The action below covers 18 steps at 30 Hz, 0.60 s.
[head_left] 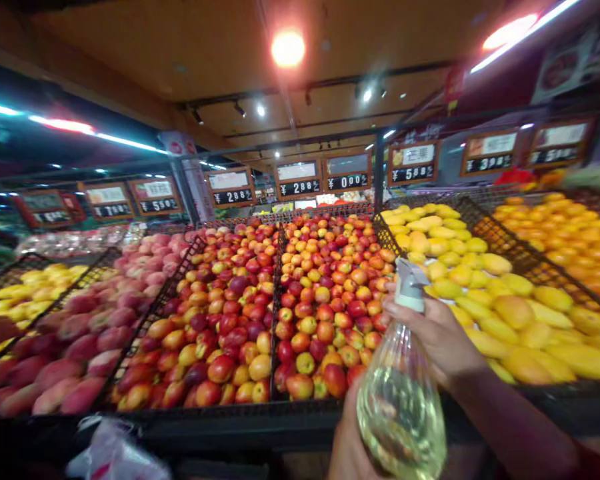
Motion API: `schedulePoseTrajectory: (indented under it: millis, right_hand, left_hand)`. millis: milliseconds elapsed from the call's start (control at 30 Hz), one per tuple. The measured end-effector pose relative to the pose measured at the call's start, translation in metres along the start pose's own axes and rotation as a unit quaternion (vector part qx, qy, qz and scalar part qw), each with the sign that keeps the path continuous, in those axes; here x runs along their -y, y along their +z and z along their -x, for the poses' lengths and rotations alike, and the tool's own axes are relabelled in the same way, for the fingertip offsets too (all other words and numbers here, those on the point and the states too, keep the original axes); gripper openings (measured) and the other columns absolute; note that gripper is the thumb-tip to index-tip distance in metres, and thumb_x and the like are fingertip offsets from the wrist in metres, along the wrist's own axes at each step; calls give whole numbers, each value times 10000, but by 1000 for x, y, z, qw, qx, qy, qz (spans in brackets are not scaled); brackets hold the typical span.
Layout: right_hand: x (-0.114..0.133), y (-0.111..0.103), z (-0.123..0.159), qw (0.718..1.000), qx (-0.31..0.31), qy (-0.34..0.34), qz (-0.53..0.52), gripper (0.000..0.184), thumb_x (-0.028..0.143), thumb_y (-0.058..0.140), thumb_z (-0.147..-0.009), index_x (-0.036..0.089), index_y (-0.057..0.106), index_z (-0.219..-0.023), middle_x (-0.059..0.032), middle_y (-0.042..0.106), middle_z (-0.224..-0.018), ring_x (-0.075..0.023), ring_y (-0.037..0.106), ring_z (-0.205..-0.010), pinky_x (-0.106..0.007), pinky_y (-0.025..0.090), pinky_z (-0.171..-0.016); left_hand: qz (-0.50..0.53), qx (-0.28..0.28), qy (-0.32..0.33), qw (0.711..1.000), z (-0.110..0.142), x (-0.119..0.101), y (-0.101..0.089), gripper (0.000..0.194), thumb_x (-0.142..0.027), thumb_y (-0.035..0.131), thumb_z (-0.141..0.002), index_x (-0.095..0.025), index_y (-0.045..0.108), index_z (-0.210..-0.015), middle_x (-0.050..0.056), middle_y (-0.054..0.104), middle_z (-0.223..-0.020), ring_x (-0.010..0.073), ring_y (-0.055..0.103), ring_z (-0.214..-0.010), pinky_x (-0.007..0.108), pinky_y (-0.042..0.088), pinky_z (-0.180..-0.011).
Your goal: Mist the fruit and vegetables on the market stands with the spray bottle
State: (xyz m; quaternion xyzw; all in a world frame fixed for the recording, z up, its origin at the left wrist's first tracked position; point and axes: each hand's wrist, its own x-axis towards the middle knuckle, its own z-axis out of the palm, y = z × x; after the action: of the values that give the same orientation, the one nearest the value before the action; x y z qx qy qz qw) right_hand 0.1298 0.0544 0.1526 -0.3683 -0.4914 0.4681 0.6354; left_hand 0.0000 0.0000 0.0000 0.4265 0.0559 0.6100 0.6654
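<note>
A clear plastic spray bottle with pale liquid and a light green trigger head is held in front of me. My right hand is wrapped round its neck just under the trigger. My left hand cups the bottle's lower body from the left, its fingers mostly hidden behind it. The nozzle points toward the bins of red and yellow nectarines straight ahead.
Black wire dividers split the sloped display. Pink peaches lie left, yellow mangoes right, oranges far right. Price boards hang behind. A white plastic bag sits at the bottom left by the black front edge.
</note>
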Motion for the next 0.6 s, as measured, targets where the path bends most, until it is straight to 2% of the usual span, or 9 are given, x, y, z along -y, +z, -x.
schedulePoseTrajectory:
  millis: [67,133,200,267,367,467,500,533,600]
  right_hand:
    - [-1,5,1,1000,18,-5,9,471,474,900,-646,210,616,-914,40,625,-663,-150,531,-553,-279,408,-548]
    - [-2,10,2,999,36,-10,17,414,459,889,-675,213,617,-867,42,616,-660,-151,532,-575,-278,410,-563]
    - [-3,18,3,998,53,-17,24,363,445,866,-721,210,629,-863,33,633,-688,-159,558,-635,-278,427,-612]
    - [-4,27,2,997,69,-20,29,332,433,849,-745,201,642,-862,18,657,-722,-165,572,-685,-281,438,-660]
    - [-6,44,-1,995,90,-20,27,324,410,848,-736,192,649,-869,11,662,-767,-166,573,-732,-282,440,-702]
    - [-8,62,-3,994,109,-19,22,336,390,846,-726,192,636,-899,24,634,-780,-157,553,-731,-283,433,-712]
    - [-9,67,-3,993,117,-17,22,337,384,844,-722,192,630,-896,28,624,-772,-154,544,-719,-284,431,-706]
    - [-10,73,-3,992,126,-16,21,336,380,842,-716,192,624,-889,30,615,-760,-151,536,-704,-287,428,-694]
    - [-12,82,-3,989,144,-14,20,339,365,839,-695,194,616,-882,37,598,-736,-147,519,-675,-287,419,-661]
  left_hand:
    - [-48,27,16,998,-1,-13,-1,1066,17,866,-432,-207,530,-1418,157,696,-1342,351,686,-1206,372,564,-991]
    - [-110,25,28,993,1,-27,2,1031,-128,930,-488,-216,524,-1431,147,691,-1340,365,665,-1230,413,546,-1021]
    - [-260,-46,-7,965,6,-42,9,978,-323,944,-582,-194,512,-1450,172,619,-1430,376,586,-1324,484,460,-1133]
    - [-311,-84,-12,947,12,-56,18,752,-440,824,-760,-186,543,-1409,170,589,-1449,352,564,-1336,575,428,-1143]
    - [-336,-117,-5,935,16,-89,25,536,-482,674,-897,-180,595,-1333,143,635,-1366,302,619,-1243,576,486,-1075]
    - [-359,-163,24,919,14,-159,12,530,-529,666,-885,-197,617,-1294,134,688,-1273,295,652,-1190,540,540,-1011]
    - [-365,-183,43,912,12,-191,3,572,-569,687,-849,-202,623,-1282,108,709,-1229,339,648,-1201,541,556,-983]
    - [-370,-203,65,904,10,-227,-9,551,-601,676,-846,-246,629,-1264,124,722,-1201,323,646,-1205,531,567,-972]
    - [-380,-240,108,887,4,-299,-36,526,-623,589,-890,-250,618,-1259,52,729,-1061,330,651,-1211,550,586,-939]
